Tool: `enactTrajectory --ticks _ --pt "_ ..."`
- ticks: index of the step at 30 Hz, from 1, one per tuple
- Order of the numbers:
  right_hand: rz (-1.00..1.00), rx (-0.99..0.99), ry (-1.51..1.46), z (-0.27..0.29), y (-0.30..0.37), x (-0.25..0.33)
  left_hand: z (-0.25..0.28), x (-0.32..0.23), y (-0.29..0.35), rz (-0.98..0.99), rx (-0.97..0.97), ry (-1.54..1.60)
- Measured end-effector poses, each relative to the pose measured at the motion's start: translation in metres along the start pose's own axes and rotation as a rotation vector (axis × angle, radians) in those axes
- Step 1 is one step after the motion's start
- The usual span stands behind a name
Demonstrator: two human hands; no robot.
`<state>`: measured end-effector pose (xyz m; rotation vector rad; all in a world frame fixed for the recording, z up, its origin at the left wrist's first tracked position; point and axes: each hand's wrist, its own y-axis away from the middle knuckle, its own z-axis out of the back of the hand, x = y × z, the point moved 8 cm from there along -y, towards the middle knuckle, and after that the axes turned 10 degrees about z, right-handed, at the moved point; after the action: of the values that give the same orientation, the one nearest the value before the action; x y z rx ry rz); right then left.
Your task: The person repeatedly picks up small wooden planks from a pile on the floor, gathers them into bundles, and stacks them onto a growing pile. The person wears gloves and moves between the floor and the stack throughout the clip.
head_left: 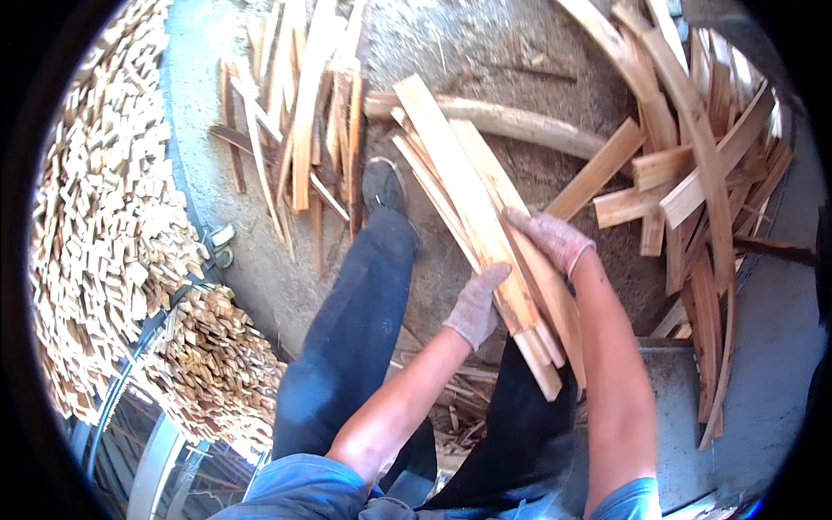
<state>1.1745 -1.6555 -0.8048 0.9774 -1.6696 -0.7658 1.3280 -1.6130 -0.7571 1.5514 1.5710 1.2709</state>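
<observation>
I hold a bundle of several wooden slats (pixel 459 191) slantwise in front of me, its far ends pointing up and left, its near ends over my right thigh. My left hand (pixel 475 308), in a pale, soiled work glove, grips the bundle from the left near its lower part, the thumb lying on the top slat. The matching gloved right hand (pixel 552 238) closes round the right edge of the outermost slat (pixel 529 234), farther from my body. The undersides of the slats and the fingers beneath them are hidden.
A loose pile of slats (pixel 303 113) lies at the far left. More curved and straight boards (pixel 685 173) are heaped on the right. Behind the bundle a pale log (pixel 511 120) lies across the dirt floor (pixel 425 52). Tightly stacked wood pieces (pixel 113 234) fill the left side.
</observation>
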Motion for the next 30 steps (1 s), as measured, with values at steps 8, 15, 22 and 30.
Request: enactTrajectory --ticks 8,15,22,30 --pt "-0.102 -0.191 -0.364 -0.031 0.093 0.048 -0.034 -0.017 0.085 -0.012 -0.084 -0.039" --pt "0.122 -0.215 -0.584 -0.062 0.168 0.06 -0.074 -0.021 0.188 -0.177 0.0 -0.383" --pt "0.261 -0.177 -0.551 -0.09 0.258 0.197 -0.133 -0.07 0.304 -0.617 -0.124 -0.577" --pt "0.823 0.069 -0.061 -0.221 0.339 0.496 -0.179 -0.183 0.521 -0.904 0.08 -0.481"
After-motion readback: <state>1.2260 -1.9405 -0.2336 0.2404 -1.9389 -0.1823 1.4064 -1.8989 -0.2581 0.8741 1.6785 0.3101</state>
